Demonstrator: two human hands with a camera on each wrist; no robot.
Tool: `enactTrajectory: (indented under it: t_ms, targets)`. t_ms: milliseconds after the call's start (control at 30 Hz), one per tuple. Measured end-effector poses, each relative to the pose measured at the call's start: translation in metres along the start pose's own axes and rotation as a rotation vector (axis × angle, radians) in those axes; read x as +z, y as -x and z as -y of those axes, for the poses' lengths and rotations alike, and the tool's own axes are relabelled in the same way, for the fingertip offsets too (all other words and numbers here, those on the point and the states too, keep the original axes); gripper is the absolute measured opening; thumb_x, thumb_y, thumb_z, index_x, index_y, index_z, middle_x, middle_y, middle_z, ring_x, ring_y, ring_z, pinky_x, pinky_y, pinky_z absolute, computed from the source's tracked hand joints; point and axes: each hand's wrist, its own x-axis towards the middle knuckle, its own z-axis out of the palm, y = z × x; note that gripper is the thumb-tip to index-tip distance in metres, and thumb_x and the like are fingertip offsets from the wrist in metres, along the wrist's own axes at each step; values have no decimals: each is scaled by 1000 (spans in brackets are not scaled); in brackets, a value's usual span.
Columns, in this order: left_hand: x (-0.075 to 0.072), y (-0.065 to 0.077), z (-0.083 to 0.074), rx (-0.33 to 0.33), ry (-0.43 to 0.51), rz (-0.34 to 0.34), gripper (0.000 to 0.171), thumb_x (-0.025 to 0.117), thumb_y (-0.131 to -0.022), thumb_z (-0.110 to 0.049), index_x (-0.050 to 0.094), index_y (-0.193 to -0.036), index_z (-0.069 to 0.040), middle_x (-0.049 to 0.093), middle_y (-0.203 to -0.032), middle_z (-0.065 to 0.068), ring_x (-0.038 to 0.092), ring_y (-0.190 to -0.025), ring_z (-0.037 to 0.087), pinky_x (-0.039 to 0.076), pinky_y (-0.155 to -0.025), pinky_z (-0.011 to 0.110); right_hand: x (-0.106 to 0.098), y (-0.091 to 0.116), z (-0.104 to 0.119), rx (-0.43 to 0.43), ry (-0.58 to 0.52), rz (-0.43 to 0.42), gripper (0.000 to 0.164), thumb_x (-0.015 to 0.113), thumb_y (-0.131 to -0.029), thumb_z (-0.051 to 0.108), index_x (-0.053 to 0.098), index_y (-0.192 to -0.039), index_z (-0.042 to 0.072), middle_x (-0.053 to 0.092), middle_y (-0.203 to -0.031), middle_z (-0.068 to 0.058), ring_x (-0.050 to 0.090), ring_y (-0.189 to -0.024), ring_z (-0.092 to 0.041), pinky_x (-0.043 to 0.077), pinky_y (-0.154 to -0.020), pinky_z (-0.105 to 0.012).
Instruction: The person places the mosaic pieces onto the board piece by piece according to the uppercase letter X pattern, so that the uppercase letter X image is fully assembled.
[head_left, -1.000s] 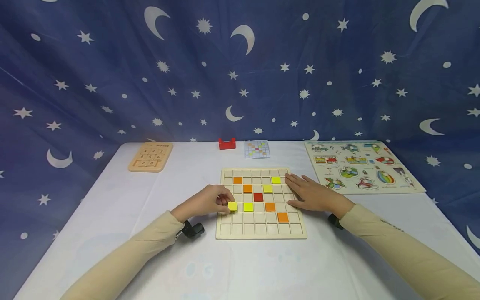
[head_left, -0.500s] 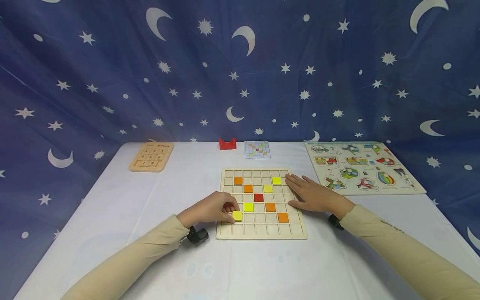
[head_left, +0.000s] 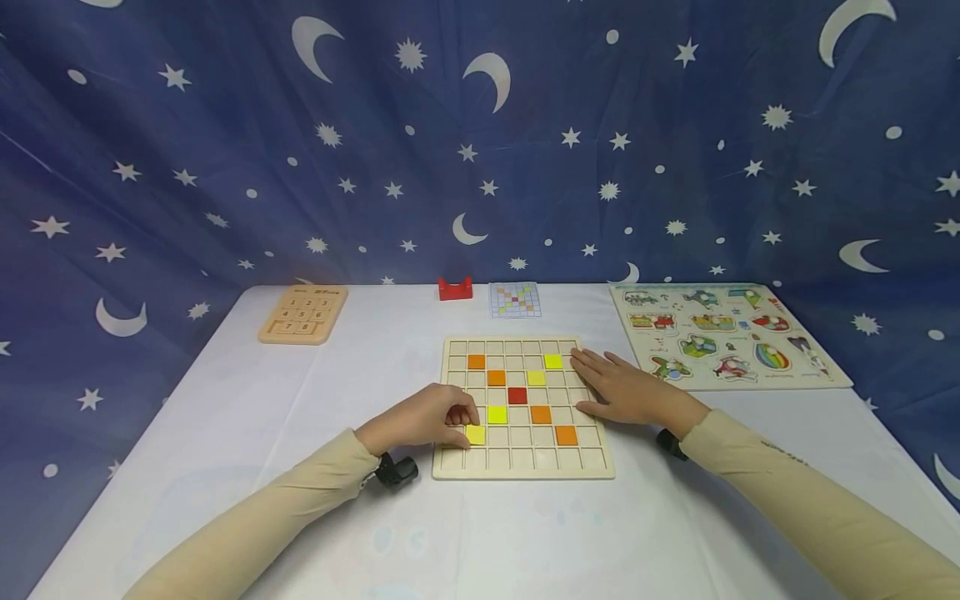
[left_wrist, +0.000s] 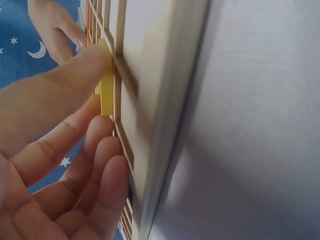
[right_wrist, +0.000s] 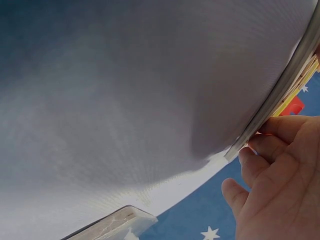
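A pale wooden grid board [head_left: 525, 467] lies on the table with square tiles in some of its cells. My left hand [head_left: 420, 417] pinches a yellow tile [head_left: 476, 435] between thumb and finger over a cell at the board's lower left. Close up in the left wrist view, that yellow tile [left_wrist: 106, 92] sits against the grid ribs under the thumb. My right hand [head_left: 630, 390] rests with straight fingers on the board's right edge. A red tile [head_left: 517, 396] is at the middle, with orange tiles [head_left: 541, 414] and other yellow tiles [head_left: 497, 415] on diagonals around it.
Behind the board stand a red holder [head_left: 455, 289] and a pattern card [head_left: 514, 300]. A wooden number puzzle [head_left: 303, 315] lies at back left. On the right is a vehicle picture puzzle board [head_left: 723, 379], near my right hand. A starry blue curtain [head_left: 480, 167] closes the back.
My left hand has moved slightly right and nearer, bringing the yellow tile from above the board's left side down to a lower-left cell. The right hand stays in place.
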Motion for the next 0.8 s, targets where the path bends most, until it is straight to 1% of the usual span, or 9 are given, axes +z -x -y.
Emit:
enactTrajectory:
  t_ms: [167, 467, 633, 700, 800]
  targets:
    - [0, -1, -1, -4, -2, -4, 20, 81, -71, -12, 66, -84, -11, 55, -75, -4, 50, -72, 11, 44, -64, 18, 0, -1, 1, 15, 2, 11, 74, 47, -95, 46, 24, -147, -1, 21, -156, -17, 20, -144, -33, 19, -115, -52]
    - [-1, -2, 6, 7, 11, 0, 20, 82, -70, -12, 67, -84, -11, 56, -75, -4, 50, -70, 9, 45, -64, 17, -2, -2, 2, 20, -2, 26, 74, 46, -95, 47, 22, -148, 0, 19, -156, -16, 18, -144, -33, 18, -116, -52]
    - [-3, -2, 8, 7, 31, 17, 21, 81, -71, -13, 67, -86, -11, 57, -77, -4, 51, -71, 8, 45, -65, 17, -1, -2, 1, 21, -3, 27, 75, 45, -95, 48, 22, -148, 0, 18, -157, -15, 18, -144, -32, 17, -116, -52]
    - [-5, -2, 9, 17, 41, 26, 21, 81, -71, -13, 68, -88, -11, 59, -78, -3, 52, -72, 8, 47, -66, 17, 0, -3, 0, 19, -3, 26, 75, 45, -95, 48, 22, -148, 0, 18, -157, -15, 18, -144, -32, 17, -116, -52]
    - [-10, -3, 12, 21, 50, 17, 21, 79, -74, -14, 69, -93, -10, 63, -83, -2, 54, -74, 7, 49, -68, 18, 1, -3, -1, 16, -1, 25, 75, 45, -95, 49, 22, -148, 0, 18, -157, -15, 18, -144, -32, 17, -116, -52]
